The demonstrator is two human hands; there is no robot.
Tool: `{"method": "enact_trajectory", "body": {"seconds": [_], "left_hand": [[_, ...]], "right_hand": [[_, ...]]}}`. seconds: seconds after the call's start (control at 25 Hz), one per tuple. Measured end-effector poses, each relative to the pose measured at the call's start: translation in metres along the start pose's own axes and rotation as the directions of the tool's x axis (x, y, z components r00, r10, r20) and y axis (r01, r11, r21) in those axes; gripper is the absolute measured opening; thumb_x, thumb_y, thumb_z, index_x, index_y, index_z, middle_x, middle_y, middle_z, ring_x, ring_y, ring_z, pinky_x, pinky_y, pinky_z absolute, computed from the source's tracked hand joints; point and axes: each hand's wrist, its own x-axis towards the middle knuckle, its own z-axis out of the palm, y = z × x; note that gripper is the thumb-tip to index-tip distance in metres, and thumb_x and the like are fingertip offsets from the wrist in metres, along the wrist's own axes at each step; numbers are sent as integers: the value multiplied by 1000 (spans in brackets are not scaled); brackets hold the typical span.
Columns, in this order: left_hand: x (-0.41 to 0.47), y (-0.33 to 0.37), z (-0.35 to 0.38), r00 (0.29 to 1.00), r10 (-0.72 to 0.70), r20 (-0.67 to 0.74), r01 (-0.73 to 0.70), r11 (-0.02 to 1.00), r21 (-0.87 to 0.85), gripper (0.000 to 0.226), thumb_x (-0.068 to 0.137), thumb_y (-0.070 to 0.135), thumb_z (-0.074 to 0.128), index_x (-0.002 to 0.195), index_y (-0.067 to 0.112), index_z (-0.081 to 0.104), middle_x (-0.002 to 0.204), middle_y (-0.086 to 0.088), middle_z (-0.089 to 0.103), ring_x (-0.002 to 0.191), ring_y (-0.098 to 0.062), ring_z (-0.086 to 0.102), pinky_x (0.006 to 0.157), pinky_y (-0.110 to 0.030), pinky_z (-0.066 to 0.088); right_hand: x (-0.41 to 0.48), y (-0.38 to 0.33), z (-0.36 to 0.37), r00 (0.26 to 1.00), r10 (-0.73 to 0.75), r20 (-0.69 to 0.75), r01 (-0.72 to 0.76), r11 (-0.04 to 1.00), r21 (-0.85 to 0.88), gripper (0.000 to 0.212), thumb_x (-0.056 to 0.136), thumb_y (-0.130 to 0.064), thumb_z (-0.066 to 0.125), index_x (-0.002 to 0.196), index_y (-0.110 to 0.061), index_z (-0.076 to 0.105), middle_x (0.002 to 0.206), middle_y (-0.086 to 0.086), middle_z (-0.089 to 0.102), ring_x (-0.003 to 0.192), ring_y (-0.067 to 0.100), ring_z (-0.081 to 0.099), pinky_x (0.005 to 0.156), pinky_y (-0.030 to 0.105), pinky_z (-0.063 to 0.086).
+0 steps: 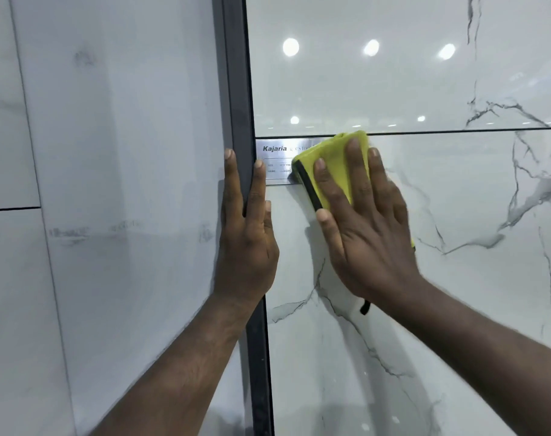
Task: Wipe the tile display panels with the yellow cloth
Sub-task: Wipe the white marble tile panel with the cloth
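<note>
Landmark: dark frame (pixel 241 127), vertical, running top to bottom betw. two tile panels.

- Left panel (pixel 120 171): pale grey-white, faint marks, set at an angle to the frame's left side.
- Right panel (pixel 456 278): glossy white marble w/ grey veins, right of frame; thin dark horiz. joint crosses it approx. mid-height. Round ceiling-light reflections in upper tile.
- Label plate (pixel 275 160): silver metal, touching frame's right edge just under the joint; reads "Kajaria", small print too blurred to read. Right end covered by cloth.
- Yellow cloth (pixel 334 165): black trim on one edge, flat on right panel, right of frame, overlapping plate's end, top at the joint.
- Right hand (pixel 362 221): palm pressed on cloth, fingers (pixel 353 158) spread flat, extended, not curled; pins cloth to tile.
- Left hand (pixel 247 234): laid on frame itself, fingers straight, pointing up, straddling frame edge; grips nothing.
- Both forearms bare, entering from below.
</note>
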Motion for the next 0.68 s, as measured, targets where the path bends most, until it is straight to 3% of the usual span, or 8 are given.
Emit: {"method": "enact_trajectory", "body": {"seconds": [0.08,0.2,0.32,0.4,0.44,0.56,0.6,0.68], "left_hand": [[0,-1,2,1000,22,3,-22,997,72,53,117,2,39,168,0,30,179,-23,10,168,-36,9,132,-56,28],[0,-2,4,999,38,4,-38,986,164,52,117,3,37,168,-2,29,178,-22,16,167,-39,10,134,-57,21],[-1,-2,3,998,56,2,-55,984,171,50,117,6,34,167,-4,30,177,-22,20,166,-41,13,136,-53,18],[0,-2,-2,998,58,9,-58,972,229,51,117,13,34,166,-4,34,176,-22,23,165,-41,16,135,-55,20],[4,-1,-4,998,59,12,-60,960,274,52,116,17,37,164,-3,37,175,-22,27,164,-41,18,133,-58,21],[35,10,-6,990,138,35,-141,927,348,51,115,24,43,160,-1,45,173,-22,30,163,-42,22,134,-59,17],[47,14,-5,980,190,58,-199,916,348,52,115,23,44,162,0,44,175,-21,29,164,-40,21,135,-55,14],[61,22,0,957,266,114,-289,897,334,55,115,21,45,166,1,38,177,-17,25,166,-36,19,136,-51,10]], "right_hand": [[11,29,-8,999,-40,-28,37,995,-97,61,113,-44,32,170,-33,13,179,-1,-9,165,21,-7,127,47,12],[29,37,-8,988,133,-77,-131,991,23,63,114,-33,38,171,-19,15,179,4,0,165,28,-4,131,52,9],[7,36,8,982,-184,-36,179,979,-96,62,114,-37,34,171,-18,14,178,3,6,165,33,1,131,57,12],[9,58,-1,962,-274,-15,270,954,-129,62,114,-38,33,171,-21,15,178,2,7,165,30,2,131,58,13],[15,66,-5,972,-232,-35,226,966,-124,61,114,-38,33,171,-24,15,179,2,6,165,28,1,131,58,12],[23,52,-8,983,157,-94,-151,986,66,60,115,-36,31,171,-29,12,179,1,-1,165,24,-7,132,54,6],[17,44,-3,982,162,-94,-154,985,81,59,115,-35,30,171,-28,12,179,2,-2,165,25,-7,132,54,7],[3,52,2,988,-132,-76,135,990,32,60,113,-30,34,170,-23,18,179,5,5,165,28,-1,132,54,13]]}}
